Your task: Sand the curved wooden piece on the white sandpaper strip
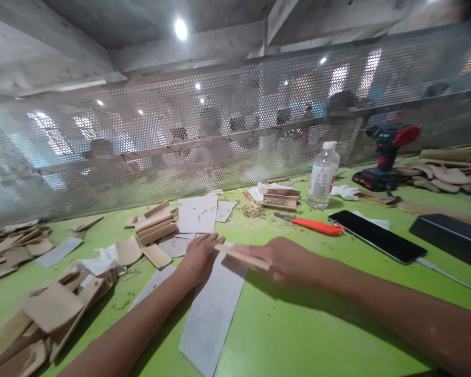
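Note:
My right hand (284, 259) is closed around a flat, pale bamboo piece (243, 257), its forefinger stretched along it. The far end of this piece reaches over a long grey-white sheet (215, 309) that looks like paper or sandpaper. On the upper left edge of the same sheet lies my left hand (199, 257), fingers flat and stretched forward, close to the end of the bamboo. Just beyond it are more grey sheets (198, 212) with shavings on them, and a small stack of bamboo pieces (156, 222).
An orange utility knife (317, 225), a phone (377, 235) on a cable and a black box-like object (451, 238) lie at right. Behind them stand a water bottle (322, 175) and a cordless drill (388, 154). Bamboo pieces (53, 309) pile up left. A perforated screen (160, 141) borders the table.

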Motion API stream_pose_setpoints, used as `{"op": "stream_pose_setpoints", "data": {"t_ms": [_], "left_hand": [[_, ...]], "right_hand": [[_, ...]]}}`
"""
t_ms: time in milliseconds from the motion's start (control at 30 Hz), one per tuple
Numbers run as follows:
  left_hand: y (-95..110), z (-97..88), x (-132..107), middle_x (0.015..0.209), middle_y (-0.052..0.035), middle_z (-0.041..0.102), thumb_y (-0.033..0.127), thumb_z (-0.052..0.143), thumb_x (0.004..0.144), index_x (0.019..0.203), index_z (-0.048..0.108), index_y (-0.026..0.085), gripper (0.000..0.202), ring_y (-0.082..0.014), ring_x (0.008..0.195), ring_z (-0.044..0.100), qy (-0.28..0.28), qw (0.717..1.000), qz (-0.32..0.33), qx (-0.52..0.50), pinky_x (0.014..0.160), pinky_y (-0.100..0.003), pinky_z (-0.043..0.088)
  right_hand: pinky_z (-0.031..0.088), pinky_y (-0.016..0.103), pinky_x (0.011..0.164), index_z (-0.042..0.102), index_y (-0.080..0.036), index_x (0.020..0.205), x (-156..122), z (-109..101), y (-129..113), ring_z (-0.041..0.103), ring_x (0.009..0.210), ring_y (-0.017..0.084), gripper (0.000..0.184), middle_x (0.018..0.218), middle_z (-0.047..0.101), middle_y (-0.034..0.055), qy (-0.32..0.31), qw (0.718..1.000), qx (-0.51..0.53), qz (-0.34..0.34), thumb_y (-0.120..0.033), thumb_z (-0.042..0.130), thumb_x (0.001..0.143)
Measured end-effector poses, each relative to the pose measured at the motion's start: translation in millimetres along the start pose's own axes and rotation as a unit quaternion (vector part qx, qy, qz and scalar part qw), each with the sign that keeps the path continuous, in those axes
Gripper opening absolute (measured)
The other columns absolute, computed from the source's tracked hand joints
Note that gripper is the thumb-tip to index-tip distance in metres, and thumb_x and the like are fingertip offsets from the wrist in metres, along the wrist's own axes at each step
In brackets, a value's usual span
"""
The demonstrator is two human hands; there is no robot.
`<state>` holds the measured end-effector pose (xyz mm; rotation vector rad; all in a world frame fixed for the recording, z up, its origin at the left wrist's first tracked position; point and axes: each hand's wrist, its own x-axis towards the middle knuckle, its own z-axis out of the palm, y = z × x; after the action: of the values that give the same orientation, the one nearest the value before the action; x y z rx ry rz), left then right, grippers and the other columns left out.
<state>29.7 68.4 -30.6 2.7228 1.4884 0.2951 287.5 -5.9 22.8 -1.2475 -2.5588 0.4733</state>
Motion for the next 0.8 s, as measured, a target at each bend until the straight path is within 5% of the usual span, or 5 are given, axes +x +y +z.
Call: {"op": "stream_pose_setpoints", "data": {"t_ms": [133, 300, 433, 600, 800], "left_hand": [[-1.4, 2.5, 1.1, 0.152, -0.0100, 0.055, 0.005, 0.050, 0.093, 0.144, 0.061, 0.022, 0.055, -0.0275, 0.144, 0.048, -0.001, 1.000, -0.003, 0.006, 0.119, -0.046, 0.037], [-0.4, 0.9, 1.3, 0.154, -0.0070, 0.053, 0.009, 0.048, 0.097, 0.143, 0.061, 0.023, 0.050, -0.0240, 0.146, 0.046, 0.014, 1.000, 0.000, -0.012, 0.121, -0.043, 0.035], [0.4, -0.1, 2.2, 0.151, -0.0124, 0.055, -0.001, 0.049, 0.088, 0.142, 0.062, 0.018, 0.059, -0.0270, 0.144, 0.049, 0.003, 1.000, -0.013, -0.019, 0.120, -0.044, 0.037], [0.7, -2.7, 0.2, 0.153, -0.0072, 0.055, 0.006, 0.047, 0.096, 0.143, 0.061, 0.022, 0.052, -0.0227, 0.146, 0.046, 0.013, 1.000, -0.001, -0.022, 0.121, -0.041, 0.036], [-0.2, -2.9, -0.4, 0.153, -0.0098, 0.055, 0.001, 0.047, 0.091, 0.143, 0.060, 0.021, 0.057, -0.0255, 0.144, 0.048, 0.009, 1.000, 0.000, -0.016, 0.120, -0.044, 0.038]], "right_hand": [[0.028, 0.022, 0.049, 0.052, -0.039, 0.150, -0.9, 0.8, -3.1, 0.047, 0.046, 0.012, 0.074, 0.065, 0.069, -0.0018, -0.076, 0.996, 0.017, -0.049, -0.018, 0.062, 0.080], [0.028, 0.025, 0.052, 0.047, -0.029, 0.155, 0.9, -0.8, -5.8, 0.048, 0.049, 0.015, 0.072, 0.070, 0.073, 0.0058, -0.032, 0.994, -0.095, 0.046, -0.021, 0.058, 0.084], [0.031, 0.022, 0.052, 0.044, -0.037, 0.155, -1.6, 1.9, -7.4, 0.049, 0.049, 0.013, 0.083, 0.070, 0.072, 0.0006, -0.095, 0.994, 0.005, -0.059, -0.017, 0.061, 0.077], [0.026, 0.025, 0.052, 0.048, -0.030, 0.154, 0.6, 0.2, -3.1, 0.046, 0.050, 0.014, 0.079, 0.069, 0.070, 0.0046, -0.014, 0.996, -0.087, 0.032, -0.015, 0.059, 0.078], [0.032, 0.023, 0.053, 0.054, -0.032, 0.150, -0.2, 2.5, -2.6, 0.046, 0.052, 0.013, 0.059, 0.073, 0.071, 0.0014, -0.035, 0.992, 0.109, -0.045, -0.028, 0.054, 0.091]]}}
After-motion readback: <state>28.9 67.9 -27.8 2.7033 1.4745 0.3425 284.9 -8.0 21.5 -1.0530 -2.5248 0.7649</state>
